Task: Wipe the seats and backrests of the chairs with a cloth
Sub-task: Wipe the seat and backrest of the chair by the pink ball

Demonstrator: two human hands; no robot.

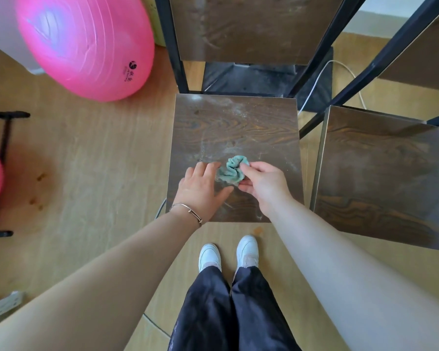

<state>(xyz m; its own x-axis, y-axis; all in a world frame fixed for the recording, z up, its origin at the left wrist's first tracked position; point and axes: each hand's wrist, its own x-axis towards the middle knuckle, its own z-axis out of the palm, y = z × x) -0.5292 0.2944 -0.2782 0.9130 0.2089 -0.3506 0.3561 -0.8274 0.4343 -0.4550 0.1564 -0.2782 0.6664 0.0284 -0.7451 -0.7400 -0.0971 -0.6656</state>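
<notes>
The work is at the seat (238, 127) of the nearer chair, and the wiping of it looks barely started: pale dust and smears show across the dark wood grain, thickest toward the seat's far edge. The cloth (231, 173), a small teal one bunched into a wad, lies on the seat's front half, roughly midway across it. The right hand (261, 186) has its fingers and thumb curled in a pinch on the wad's right side. The left hand (200, 188) lies flat on the seat with fingers straight, holding nothing, its fingertips just at the cloth's left edge (it seems to be steadying or spreading the wad, though I cannot tell which).

The step in hand, as I judge it, is readying the cloth. The next move calls for opening it flatter and then pressing it in strokes toward the dusty far edge of the seat. The backrest (251, 29) rising behind the seat is streaked as well, and a second chair (378, 173) stands to the seat's right.
</notes>
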